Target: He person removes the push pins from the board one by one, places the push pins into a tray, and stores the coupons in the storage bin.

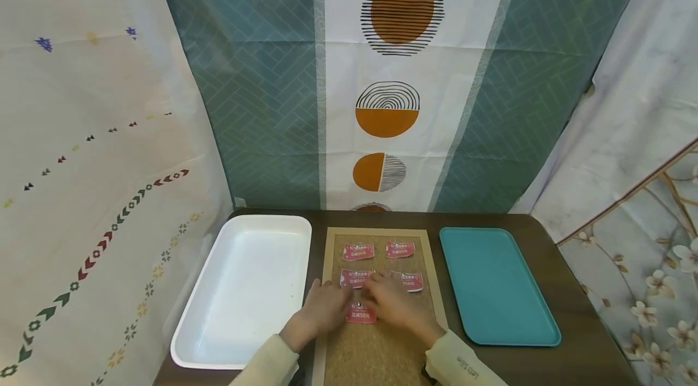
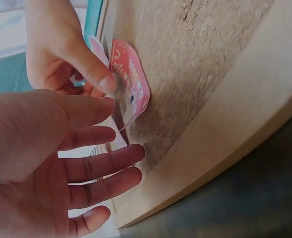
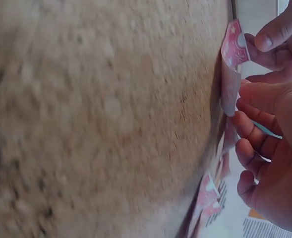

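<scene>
In the head view, my left hand [image 1: 327, 304] and right hand [image 1: 395, 301] meet over the cork board [image 1: 376, 359], at the upper part of the lowest red coupon [image 1: 360, 314]. In the left wrist view that coupon [image 2: 131, 74] bends up off the cork, with both thumbs at its raised edge. My left hand [image 2: 46, 144] pinches this edge between thumb and forefinger, its other fingers loosely spread. From the right wrist view, my right hand [image 3: 274, 134] holds the curled end of the coupon [image 3: 230, 89] by thumb and forefinger. A small dark dot shows on the coupon.
Two coupons sit at the board's top, left [image 1: 358, 252] and right [image 1: 400, 249]. Below are another left coupon [image 1: 353, 278] and a partly covered right coupon [image 1: 411, 281]. A white tray [image 1: 185, 337] stands left of the board, a teal tray [image 1: 498, 286] right.
</scene>
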Tool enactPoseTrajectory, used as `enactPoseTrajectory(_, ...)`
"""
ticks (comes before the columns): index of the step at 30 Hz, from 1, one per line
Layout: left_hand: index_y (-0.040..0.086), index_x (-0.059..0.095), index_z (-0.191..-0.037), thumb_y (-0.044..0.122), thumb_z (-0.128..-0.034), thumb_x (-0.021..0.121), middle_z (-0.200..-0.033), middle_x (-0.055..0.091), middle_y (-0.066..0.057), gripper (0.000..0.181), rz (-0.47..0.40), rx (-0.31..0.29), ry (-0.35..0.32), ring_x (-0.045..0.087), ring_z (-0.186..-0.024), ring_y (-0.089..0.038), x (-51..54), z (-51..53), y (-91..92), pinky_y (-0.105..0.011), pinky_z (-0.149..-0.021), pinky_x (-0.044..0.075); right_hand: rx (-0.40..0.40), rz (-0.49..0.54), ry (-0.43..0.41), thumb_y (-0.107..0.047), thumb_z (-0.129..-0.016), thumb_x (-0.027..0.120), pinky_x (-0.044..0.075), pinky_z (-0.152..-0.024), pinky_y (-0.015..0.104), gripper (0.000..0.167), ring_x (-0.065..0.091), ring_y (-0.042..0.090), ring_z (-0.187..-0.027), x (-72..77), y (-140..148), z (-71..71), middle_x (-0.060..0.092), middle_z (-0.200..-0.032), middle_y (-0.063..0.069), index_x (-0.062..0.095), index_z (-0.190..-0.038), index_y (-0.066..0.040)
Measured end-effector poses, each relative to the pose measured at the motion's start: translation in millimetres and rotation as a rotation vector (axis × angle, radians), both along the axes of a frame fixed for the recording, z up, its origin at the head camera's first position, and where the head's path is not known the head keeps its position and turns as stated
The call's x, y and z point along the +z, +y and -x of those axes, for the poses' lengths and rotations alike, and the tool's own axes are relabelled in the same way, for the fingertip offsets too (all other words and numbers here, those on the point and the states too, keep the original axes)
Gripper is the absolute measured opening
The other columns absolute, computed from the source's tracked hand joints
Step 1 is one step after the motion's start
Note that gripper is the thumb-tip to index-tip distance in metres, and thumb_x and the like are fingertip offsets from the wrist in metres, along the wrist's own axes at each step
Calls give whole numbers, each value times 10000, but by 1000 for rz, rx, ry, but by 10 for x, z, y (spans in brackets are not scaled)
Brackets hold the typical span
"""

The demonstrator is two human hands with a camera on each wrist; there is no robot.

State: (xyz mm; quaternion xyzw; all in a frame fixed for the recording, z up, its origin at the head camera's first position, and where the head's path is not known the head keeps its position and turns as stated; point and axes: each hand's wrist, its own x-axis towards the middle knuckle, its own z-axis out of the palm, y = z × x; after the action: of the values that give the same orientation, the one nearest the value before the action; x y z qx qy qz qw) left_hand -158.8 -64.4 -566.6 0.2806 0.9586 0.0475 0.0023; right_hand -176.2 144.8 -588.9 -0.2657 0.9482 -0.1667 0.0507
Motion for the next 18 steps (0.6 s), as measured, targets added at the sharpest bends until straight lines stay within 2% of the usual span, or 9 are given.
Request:
enactPoseTrajectory(6,175,686,-966,283,-998,702,-800,707,-23,114,-10,7,13,684,-747,-222,-45,-7,27,-440,-722,488,-6,15,-1,-261,-961,793,511,-948,479,162,593,176,-1046,-87,-67,13,708,-1039,-76,734,-1096,-195)
enactPoseTrajectory(11,178,672,-918,247,-997,700,-743,692,4,108,-35,21,7,672,-688,-212,-76,-22,39,-430,-710,477,-27,48,-57,-241,-961,791,495,-914,441,110,566,139,-984,-108,-100,7,676,-974,-104,728,-1045,-207)
enactPoseTrajectory(18,177,680,-898,216,-997,693,-748,715,0,107,-47,23,14,687,-680,-222,-109,-49,54,-427,-701,467,-24,48,-4,-222,-940,808,490,-910,443,89,582,129,-951,-143,-135,-16,677,-951,-104,736,-990,-205)
